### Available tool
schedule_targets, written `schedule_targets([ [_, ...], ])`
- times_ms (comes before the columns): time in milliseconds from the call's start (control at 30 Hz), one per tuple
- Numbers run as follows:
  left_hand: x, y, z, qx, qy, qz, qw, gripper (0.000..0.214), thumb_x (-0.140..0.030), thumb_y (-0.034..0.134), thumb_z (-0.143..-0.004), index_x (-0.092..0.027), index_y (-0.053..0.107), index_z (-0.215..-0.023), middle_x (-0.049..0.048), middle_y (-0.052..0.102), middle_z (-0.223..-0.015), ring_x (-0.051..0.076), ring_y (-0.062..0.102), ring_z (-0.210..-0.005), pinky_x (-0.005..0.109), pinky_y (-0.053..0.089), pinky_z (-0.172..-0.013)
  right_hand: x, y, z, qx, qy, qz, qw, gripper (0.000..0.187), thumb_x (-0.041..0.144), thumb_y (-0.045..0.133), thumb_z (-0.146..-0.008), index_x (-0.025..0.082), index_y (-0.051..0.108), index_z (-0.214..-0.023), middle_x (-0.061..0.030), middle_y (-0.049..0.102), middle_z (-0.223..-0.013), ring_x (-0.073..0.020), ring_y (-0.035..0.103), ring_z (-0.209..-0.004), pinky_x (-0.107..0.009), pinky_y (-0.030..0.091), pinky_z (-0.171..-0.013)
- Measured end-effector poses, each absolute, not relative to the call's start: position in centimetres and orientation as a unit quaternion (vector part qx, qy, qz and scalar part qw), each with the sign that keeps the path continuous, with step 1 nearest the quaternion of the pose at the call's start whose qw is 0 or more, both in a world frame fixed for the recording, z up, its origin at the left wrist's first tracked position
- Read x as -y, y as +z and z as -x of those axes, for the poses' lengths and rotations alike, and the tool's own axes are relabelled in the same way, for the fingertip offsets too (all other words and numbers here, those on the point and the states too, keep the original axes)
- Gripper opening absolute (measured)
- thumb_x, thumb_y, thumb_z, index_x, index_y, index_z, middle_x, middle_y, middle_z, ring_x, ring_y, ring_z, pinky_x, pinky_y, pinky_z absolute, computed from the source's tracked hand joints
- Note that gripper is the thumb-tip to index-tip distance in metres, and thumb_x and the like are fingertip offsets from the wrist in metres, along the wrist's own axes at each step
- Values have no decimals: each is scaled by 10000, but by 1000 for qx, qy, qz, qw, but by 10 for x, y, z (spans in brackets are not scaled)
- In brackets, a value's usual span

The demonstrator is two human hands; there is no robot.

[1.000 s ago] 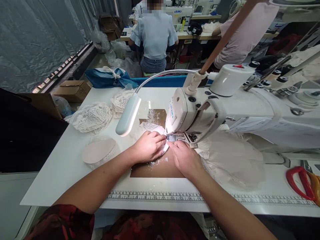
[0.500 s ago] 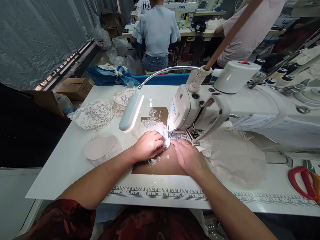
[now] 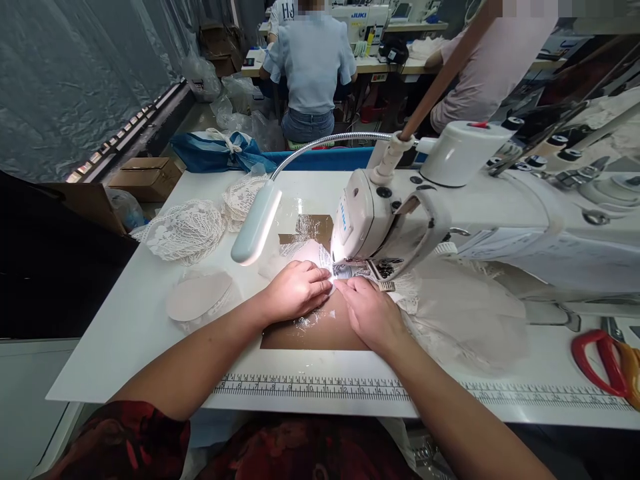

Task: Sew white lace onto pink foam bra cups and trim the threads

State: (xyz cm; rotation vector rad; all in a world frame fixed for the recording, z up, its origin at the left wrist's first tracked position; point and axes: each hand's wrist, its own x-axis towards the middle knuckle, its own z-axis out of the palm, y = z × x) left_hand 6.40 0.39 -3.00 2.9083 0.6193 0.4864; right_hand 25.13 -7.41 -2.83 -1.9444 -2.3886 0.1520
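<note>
Both your hands lie flat on the pale lace piece (image 3: 310, 255) right in front of the sewing machine (image 3: 400, 220), pressing it to the desk (image 3: 130, 327). Your left hand (image 3: 295, 291) rests palm down with its fingers together, the tips at the machine's lit foot. Your right hand (image 3: 371, 313) lies just beside it, fingertips nearly touching those of the left; neither hand grips anything, they only hold the fabric down. More of the pale fabric (image 3: 465, 313) spreads out under the machine's arm. The lamp (image 3: 255, 227) on its bent neck hangs beside the machine's head. Farther out from the machine on that side sit a heap of white lace (image 3: 185, 230) and a round padded cup (image 3: 199, 298). Red-handled scissors (image 3: 600, 360) lie near the machine's base end.
</note>
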Motion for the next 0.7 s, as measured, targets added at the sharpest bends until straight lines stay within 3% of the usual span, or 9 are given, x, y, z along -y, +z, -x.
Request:
schedule_targets([
  [700,-12,-33,-61,-267,189,-944,40,292,-307,452,-931,-184,667,-1084,72,644,-1188,231,553,-993,390,444,-871,76,-27,-252,785,50,617,27,496,109,372,-868,256,567,-1300,-58,633,-1012,-177,563,-775,-286,383,-643],
])
